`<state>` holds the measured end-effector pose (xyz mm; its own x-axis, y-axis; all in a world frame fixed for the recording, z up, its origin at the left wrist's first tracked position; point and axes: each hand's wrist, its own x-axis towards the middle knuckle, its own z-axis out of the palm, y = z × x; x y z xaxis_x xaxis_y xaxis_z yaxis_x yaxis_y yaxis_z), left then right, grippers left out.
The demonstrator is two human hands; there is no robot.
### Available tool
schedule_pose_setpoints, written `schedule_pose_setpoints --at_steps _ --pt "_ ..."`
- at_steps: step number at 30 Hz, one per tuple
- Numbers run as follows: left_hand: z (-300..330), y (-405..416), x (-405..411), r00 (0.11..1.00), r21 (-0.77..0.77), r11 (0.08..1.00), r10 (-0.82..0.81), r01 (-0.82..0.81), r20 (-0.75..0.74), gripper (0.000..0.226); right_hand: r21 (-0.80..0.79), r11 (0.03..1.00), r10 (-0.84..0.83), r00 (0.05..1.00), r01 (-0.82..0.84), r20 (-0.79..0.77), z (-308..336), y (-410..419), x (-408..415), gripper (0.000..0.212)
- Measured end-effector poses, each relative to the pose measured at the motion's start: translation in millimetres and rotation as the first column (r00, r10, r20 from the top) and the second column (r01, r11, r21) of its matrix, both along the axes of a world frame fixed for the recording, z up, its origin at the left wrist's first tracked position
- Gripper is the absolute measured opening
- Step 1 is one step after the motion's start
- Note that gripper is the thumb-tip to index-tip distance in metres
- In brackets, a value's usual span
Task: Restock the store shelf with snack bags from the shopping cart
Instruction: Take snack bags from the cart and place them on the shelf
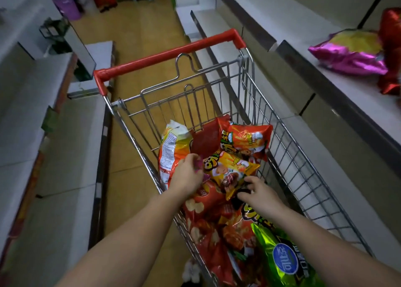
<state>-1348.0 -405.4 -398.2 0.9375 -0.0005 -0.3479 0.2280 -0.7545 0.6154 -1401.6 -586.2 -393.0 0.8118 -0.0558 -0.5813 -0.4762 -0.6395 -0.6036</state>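
A shopping cart [217, 134] stands in the aisle between two runs of shelving, its handle [169, 54] at the far end. The shelf [325, 87] runs along the cart's right side; on it, far right, one snack bag [351, 52] lies flat with another bag [390, 54] just beside it at the frame edge. In the cart, one bag [173, 147] leans against the left wall, a second [247, 141] sits toward the far right corner, and a third [232, 171] lies in front of it atop the pile. The left hand [188, 174] is left of that third bag, the right hand [258, 191] at its near edge. More bags fill the near end, one [286, 258] nearest right.
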Motion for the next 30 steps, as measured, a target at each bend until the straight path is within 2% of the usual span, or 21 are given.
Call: schedule_pose_setpoints --at_steps 10,15,21,26,30 --pt "-31 10 49 0.999 0.055 0.998 -0.014 0.011 0.050 0.037 0.029 0.991 -0.134 0.991 0.133 0.015 -25 36 77 0.062" --pt "-42 21 44 0.999 0.150 0.989 -0.003 -0.005 0.052 0.038 0.034 0.997 -0.073 0.997 0.073 0.011 -31 56 96 0.059" --pt "-45 27 49 0.998 0.116 0.993 0.011 -0.019 0.063 0.034 0.065 0.997 -0.045 0.996 0.040 0.083 -30 82 108 0.056" --pt "-47 40 56 0.992 0.065 0.998 0.016 -0.024 0.127 0.032 0.209 0.977 -0.006 0.978 -0.038 0.208 -22 108 131 0.067" --pt "-48 57 64 0.986 0.027 0.999 0.016 -0.021 0.164 0.032 0.235 0.965 0.047 0.959 -0.116 0.281 -14 128 148 0.067"
